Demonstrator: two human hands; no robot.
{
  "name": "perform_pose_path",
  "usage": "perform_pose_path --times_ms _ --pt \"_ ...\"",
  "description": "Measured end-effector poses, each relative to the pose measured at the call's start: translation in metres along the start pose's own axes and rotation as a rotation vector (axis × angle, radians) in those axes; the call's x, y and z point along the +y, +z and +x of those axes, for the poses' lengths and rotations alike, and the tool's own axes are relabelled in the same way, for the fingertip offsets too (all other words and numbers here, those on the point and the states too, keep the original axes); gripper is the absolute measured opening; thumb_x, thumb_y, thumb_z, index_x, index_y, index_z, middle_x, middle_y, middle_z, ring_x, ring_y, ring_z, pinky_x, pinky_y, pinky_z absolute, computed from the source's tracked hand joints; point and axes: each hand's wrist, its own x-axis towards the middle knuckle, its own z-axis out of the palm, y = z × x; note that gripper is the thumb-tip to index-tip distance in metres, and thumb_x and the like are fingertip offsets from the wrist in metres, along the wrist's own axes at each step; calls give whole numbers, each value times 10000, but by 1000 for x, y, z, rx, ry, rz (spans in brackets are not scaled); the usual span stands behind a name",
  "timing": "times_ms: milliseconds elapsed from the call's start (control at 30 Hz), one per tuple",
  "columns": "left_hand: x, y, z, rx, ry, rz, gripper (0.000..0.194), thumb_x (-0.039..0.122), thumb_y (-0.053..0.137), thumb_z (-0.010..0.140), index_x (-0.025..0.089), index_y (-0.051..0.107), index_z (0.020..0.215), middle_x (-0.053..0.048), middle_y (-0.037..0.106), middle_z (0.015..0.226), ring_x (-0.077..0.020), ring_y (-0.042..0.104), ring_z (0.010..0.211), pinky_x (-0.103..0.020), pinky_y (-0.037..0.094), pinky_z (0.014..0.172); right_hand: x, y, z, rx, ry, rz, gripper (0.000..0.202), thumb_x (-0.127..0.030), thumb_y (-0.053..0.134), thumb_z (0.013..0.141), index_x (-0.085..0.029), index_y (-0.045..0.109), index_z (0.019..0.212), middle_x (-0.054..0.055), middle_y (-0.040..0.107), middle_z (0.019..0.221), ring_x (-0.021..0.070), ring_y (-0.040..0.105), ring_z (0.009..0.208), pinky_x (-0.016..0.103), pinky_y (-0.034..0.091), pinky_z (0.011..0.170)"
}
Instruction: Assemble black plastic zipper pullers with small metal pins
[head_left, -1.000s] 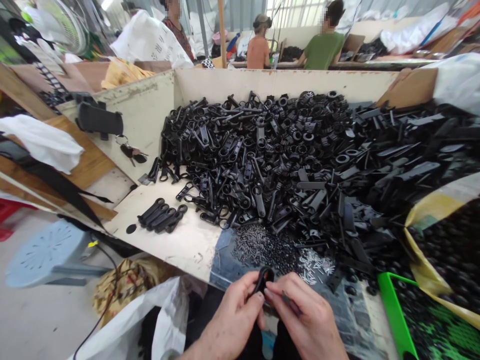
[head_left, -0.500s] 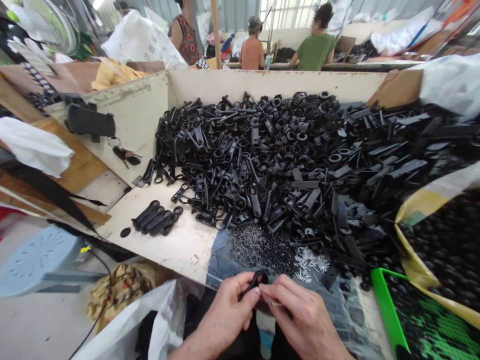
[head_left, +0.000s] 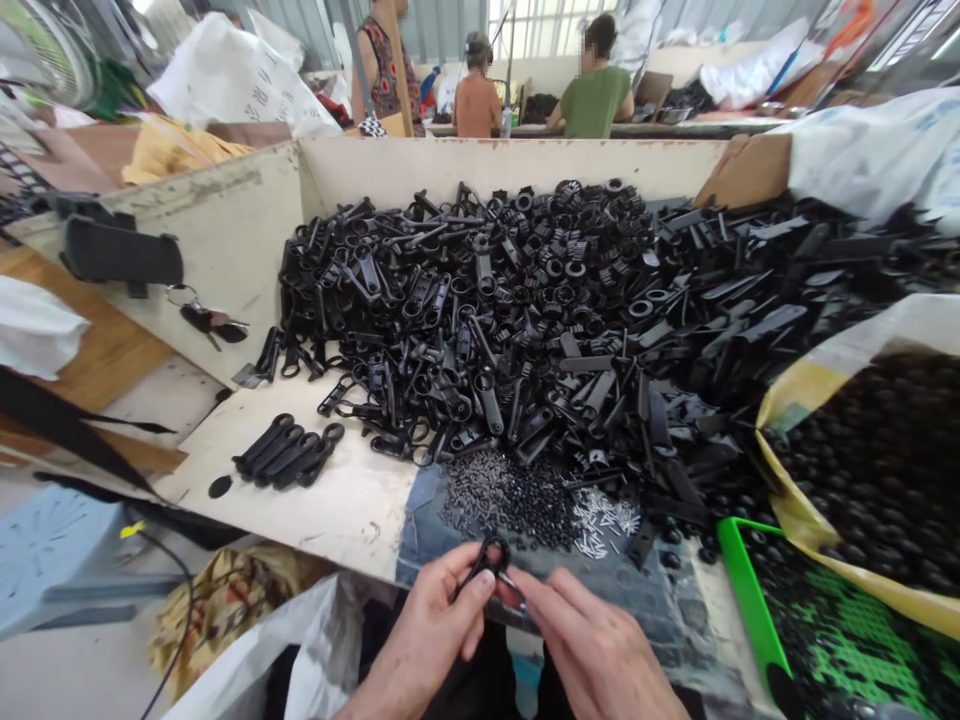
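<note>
My left hand [head_left: 433,622] is closed around a black plastic handle-like part [head_left: 495,549] with a ring at its end, thumb pressed on top. The fingertips of my right hand [head_left: 596,635] are pinched together against the part's right side; what they hold there is too small to make out. Just beyond my hands lie small grey pieces [head_left: 480,488], tiny black pieces [head_left: 541,508] and silvery pins [head_left: 600,522]. Several similar black parts with ring ends [head_left: 289,450] lie in a row to the left.
A large heap of black plastic parts [head_left: 465,300] fills the walled bench [head_left: 352,525]. At right are a green tray [head_left: 750,600] and a yellow-edged bag [head_left: 806,385] of dark round pieces. Keys [head_left: 214,322] lie at left. Several people sit or stand beyond the back wall.
My view has shifted, so the bench appears further left. The ring end of the held part now shows more openly, and my right hand's fingertips have shifted slightly along its side.
</note>
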Motion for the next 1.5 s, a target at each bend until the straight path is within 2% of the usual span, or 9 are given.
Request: perform_pose_path --times_ms 267,433,633,933,1100,1200,1267,1400,1500 --pt "-5 1 0 34 3 51 712 733 650 835 98 683 1157 82 461 537 -45 318 428 -202 208 457 -4 1 6 -58 63 30 393 -94 370 1008 -204 648 1264 57 698 883 172 744 695 224 583 607" --pt "-3 3 -1 39 -3 18 655 712 665 835 120 673 1117 4 619 712 -27 338 433 -194 223 438 -4 1 9 -131 114 42 350 -120 368 1030 -219 673 1170 47 703 885 171 741 715 227 557 625" --pt "-9 13 0 117 -37 -56 643 737 694 778 138 647 1008 35 572 642 -30 302 405 -183 190 395 -13 9 17 -254 172 -183 442 3 458 863 -212 681 1178 41 742 880 231 775 687 284 516 563" --pt "-22 13 -1 192 3 -35 375 532 728 837 175 667 933 56 542 621 -35 273 416 -165 190 378 -41 7 37 -431 360 -316 572 92 523 741 -227 701 1182 35 780 965 249 800 779 281 511 588" --pt "-24 8 0 180 39 -57 406 569 727 827 191 648 952 70 531 593 -24 255 396 -148 178 375 -28 6 23 -318 319 -142 378 -5 538 886 -224 731 1125 56 791 976 239 790 841 278 559 704" --pt "-12 -13 2 265 90 -63 463 585 738 813 204 622 1049 65 576 617 -22 303 382 -136 209 380 -8 -3 5 -128 237 96 297 -207 524 1023 -258 710 1248 62 782 1150 215 746 1059 296 547 931" --pt "0 -31 2 365 125 -83 503 582 768 783 202 603 1067 68 590 623 -14 327 376 -125 221 388 4 -14 4 -62 303 157 303 -325 530 1041 -294 708 1283 39 787 1110 209 744 1025 300 553 911" --pt "13 -42 0 393 125 -85 505 560 793 756 202 579 1040 89 578 558 7 300 311 -108 150 374 15 -38 42 3 474 39 347 -426 549 1030 -245 714 1275 -34 683 644 174 685 606 234 489 561" --pt "12 -23 0 307 121 -88 475 549 779 777 202 558 1014 61 630 563 0 346 278 -103 147 368 16 -42 84 84 472 -225 264 -346 541 1053 -245 704 1234 -26 714 708 165 717 676 235 477 625"
